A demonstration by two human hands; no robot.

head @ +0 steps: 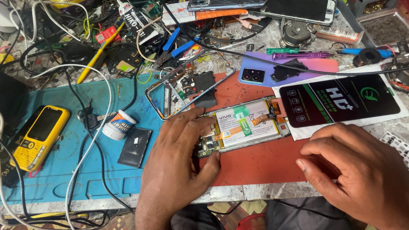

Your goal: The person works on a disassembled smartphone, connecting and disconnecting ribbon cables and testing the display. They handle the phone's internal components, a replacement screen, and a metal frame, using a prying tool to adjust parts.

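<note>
An opened smartphone (244,124) lies back-up on a red mat (258,164), its white battery and circuit board exposed. My left hand (176,162) rests on the phone's left end, fingers over the board and thumb at its near edge. My right hand (357,170) hovers at the lower right with fingers curled loosely, apart from the phone, with nothing seen in it. A black screen-protector package (341,100) lies just right of the phone.
A blue work mat (47,178) holds a yellow keypad phone (39,137), a small white jar (118,125) and a black battery (135,146). A bare phone frame (187,89), a purple back cover (264,70), tools, cables and other phones crowd the back.
</note>
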